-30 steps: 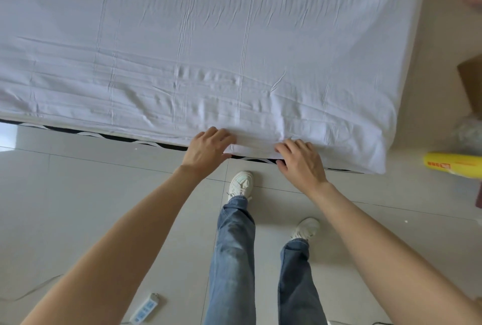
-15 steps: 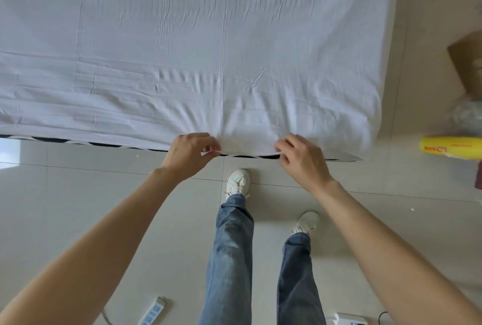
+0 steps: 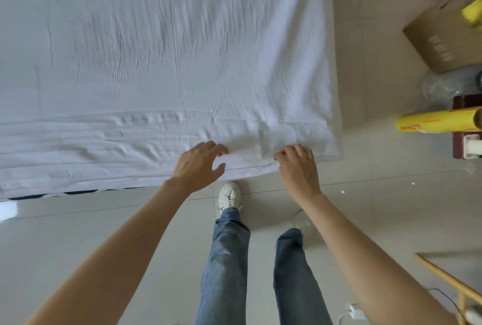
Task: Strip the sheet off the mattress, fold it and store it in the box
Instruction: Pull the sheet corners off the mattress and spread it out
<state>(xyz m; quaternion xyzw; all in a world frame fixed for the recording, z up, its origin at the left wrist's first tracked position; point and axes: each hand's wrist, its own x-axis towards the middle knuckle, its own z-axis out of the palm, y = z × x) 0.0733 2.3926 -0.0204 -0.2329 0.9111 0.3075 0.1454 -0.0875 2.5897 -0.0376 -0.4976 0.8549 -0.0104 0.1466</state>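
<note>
White sheet (image 3: 161,63) spread over mattress, creased; near hem bunched at bed edge, dark mattress edge (image 3: 52,193) exposed below hem at left. Left hand (image 3: 198,166) over hem, fingers loosely curved, thumb apart from them, grip spread, holding nothing. Right hand (image 3: 298,165) just beside, fingertips curled down onto sheet edge; whether pinching cloth cannot be told. Cardboard box (image 3: 440,37) on floor at right, well apart from bed. Yellow roll (image 3: 438,123) nearer, right of bed corner.
</note>
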